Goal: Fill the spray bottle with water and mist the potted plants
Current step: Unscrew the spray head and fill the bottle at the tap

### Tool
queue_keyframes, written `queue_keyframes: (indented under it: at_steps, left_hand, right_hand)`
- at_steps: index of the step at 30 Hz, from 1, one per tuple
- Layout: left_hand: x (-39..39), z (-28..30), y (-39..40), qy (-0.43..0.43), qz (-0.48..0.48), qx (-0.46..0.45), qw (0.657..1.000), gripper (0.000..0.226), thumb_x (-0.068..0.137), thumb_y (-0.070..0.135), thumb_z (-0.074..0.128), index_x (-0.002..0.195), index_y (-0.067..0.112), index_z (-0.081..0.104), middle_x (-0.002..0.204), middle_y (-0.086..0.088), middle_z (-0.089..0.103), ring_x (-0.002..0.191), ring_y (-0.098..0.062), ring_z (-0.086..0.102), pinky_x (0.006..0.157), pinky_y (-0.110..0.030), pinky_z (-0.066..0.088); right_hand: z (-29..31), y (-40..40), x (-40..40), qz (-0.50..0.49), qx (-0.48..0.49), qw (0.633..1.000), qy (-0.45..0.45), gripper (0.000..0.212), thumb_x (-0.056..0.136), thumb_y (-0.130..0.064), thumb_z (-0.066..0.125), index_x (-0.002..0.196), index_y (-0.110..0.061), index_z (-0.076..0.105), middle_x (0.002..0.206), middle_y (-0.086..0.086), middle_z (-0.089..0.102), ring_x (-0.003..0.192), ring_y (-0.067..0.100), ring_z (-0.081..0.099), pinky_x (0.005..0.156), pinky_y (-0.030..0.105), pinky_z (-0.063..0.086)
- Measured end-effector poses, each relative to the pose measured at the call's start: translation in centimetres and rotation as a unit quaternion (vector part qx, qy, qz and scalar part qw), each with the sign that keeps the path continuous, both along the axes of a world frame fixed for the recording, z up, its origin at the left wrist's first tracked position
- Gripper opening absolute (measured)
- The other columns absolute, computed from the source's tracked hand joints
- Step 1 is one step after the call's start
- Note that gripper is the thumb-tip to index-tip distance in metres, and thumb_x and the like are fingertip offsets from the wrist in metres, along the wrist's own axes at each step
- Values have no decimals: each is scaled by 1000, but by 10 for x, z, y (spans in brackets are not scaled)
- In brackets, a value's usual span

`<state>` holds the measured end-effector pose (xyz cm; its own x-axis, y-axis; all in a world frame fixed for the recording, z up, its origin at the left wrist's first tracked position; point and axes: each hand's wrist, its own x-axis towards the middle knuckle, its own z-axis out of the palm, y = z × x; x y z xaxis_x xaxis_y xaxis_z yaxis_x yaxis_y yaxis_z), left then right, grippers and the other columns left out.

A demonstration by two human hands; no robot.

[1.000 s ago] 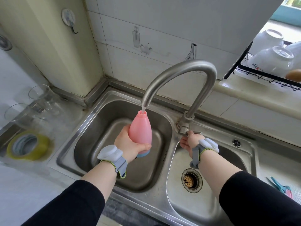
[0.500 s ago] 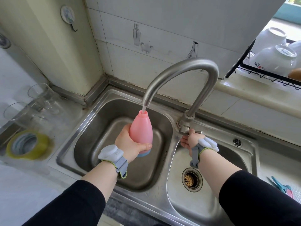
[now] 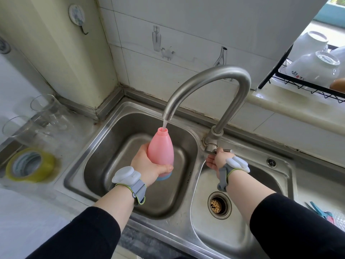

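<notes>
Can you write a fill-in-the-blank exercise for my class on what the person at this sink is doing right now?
1. The left hand holds a ____ bottle under the tap spout.
2. Water runs from the spout into the bottle's open ____.
3. The right hand rests at the tap's ____.
4. A roll of ____ tape lies left of the sink.

Missing words: pink; neck; handle; yellow

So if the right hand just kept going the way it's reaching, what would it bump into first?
Almost at once, the tap lever: the right hand points up and away, its fingers at the lever on the tap base. Beyond that stands the tiled wall. Depth is hard to judge here.
</notes>
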<state>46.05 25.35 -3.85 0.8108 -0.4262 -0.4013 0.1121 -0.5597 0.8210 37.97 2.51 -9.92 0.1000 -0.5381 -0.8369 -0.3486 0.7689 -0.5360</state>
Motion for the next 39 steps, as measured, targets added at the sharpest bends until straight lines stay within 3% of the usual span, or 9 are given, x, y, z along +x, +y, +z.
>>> queue_keyframes:
  at_steps: [9, 13, 17, 19, 20, 22, 24, 28, 39]
  left_hand:
    - [-1, -2, 1, 3, -4, 2, 1000, 82, 53, 24, 89, 124, 27, 48, 106, 7, 61, 92, -20, 59, 75, -28, 45]
    - [-1, -2, 1, 6, -5, 5, 1000, 82, 53, 24, 89, 124, 28, 47, 106, 8, 61, 93, -20, 59, 75, -29, 45]
    - [0, -1, 1, 10, -2, 5, 1000, 82, 54, 24, 89, 124, 27, 47, 106, 8, 60, 93, -19, 58, 75, -29, 45]
    - [0, -1, 1, 10, -2, 6, 1000, 82, 54, 23, 89, 124, 27, 47, 107, 7, 60, 93, -20, 58, 75, -29, 45]
    - [0, -1, 0, 10, -3, 8, 1000, 82, 54, 24, 89, 124, 27, 47, 107, 7, 61, 93, -20, 58, 75, -29, 45]
    - [0, -1, -1, 11, -1, 10, 1000, 82, 54, 24, 89, 124, 27, 47, 107, 7, 61, 93, -20, 59, 75, -29, 45]
    - [1, -1, -2, 12, 1, 10, 1000, 82, 54, 24, 89, 124, 28, 48, 106, 7, 61, 93, -20, 59, 75, -29, 45]
    - [1, 1, -3, 11, 0, 11, 1000, 81, 54, 24, 89, 123, 27, 49, 106, 7, 61, 93, -20, 59, 75, -29, 45]
    - [-12, 13, -2, 3, -40, 13, 999, 77, 54, 25, 89, 118, 30, 48, 104, 9, 60, 92, -19, 58, 78, -32, 50]
  right_hand:
    - [0, -5, -2, 29, 20, 999, -8, 35, 101, -33, 25, 69, -19, 27, 54, 5, 29, 53, 21, 27, 55, 24, 29]
    - [3, -3, -2, 18, 25, 999, -18, 40, 103, -32, 25, 67, -14, 29, 60, 9, 32, 50, 21, 34, 112, 28, 29]
    - [11, 1, -6, 38, 26, 998, -36, 45, 103, -28, 23, 62, -10, 25, 66, 20, 41, 55, 30, 40, 119, 34, 11]
    - [15, 1, -9, 40, 7, 998, -57, 44, 104, -26, 22, 63, -10, 26, 119, 38, 53, 78, 32, 56, 119, 33, 16]
    - [14, -1, -11, 36, 4, 997, -63, 45, 104, -25, 22, 63, -10, 28, 130, 28, 55, 67, 19, 55, 114, 28, 28]
    - [9, -7, -14, 41, 13, 996, -72, 53, 105, -25, 22, 57, -8, 36, 72, 23, 71, 37, 13, 46, 64, 14, 53]
    - [9, -14, -14, 54, 15, 997, -56, 53, 104, -25, 22, 58, -6, 40, 34, 7, 48, 23, 17, 42, 35, 16, 42]
    - [17, -13, -7, 111, -43, 993, 0, 43, 104, -26, 28, 68, -6, 39, 63, 13, 47, 52, 27, 44, 83, 32, 52]
    - [21, -1, -19, 154, -92, 983, 47, 29, 94, -32, 47, 86, -5, 53, 70, 12, 57, 55, 23, 55, 54, 30, 50]
